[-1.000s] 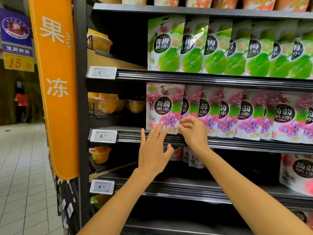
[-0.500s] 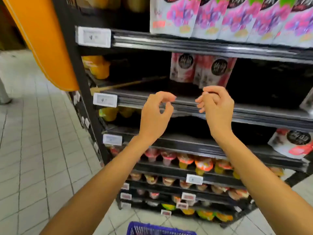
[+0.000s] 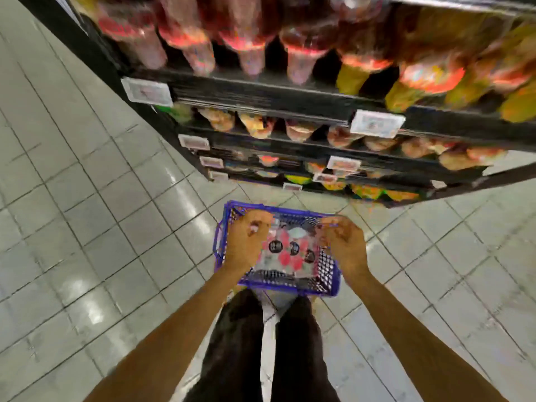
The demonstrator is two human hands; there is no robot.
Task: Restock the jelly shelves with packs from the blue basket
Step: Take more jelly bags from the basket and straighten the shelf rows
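A blue basket point(image 3: 330, 281) stands on the floor in front of my feet, below the shelving. Pink-and-white jelly packs point(image 3: 290, 252) with round black labels lie inside it. My left hand point(image 3: 246, 242) hovers over the basket's left side with its fingers curled and nothing visibly in them. My right hand point(image 3: 343, 245) hangs over the right side, fingers curled the same way. Whether either hand touches a pack is hidden by motion blur. The jelly shelves point(image 3: 261, 94) fill the top of the view, holding rows of cup jellies.
White price tags point(image 3: 377, 123) are clipped along the shelf edges. Grey tiled floor point(image 3: 87, 213) spreads to the left and right of the basket. My dark trouser legs point(image 3: 240, 343) stand just behind the basket.
My view has swung down from the upper pack shelves to the floor. Both hands dropped from shelf height to just above the basket, fingers curling in.
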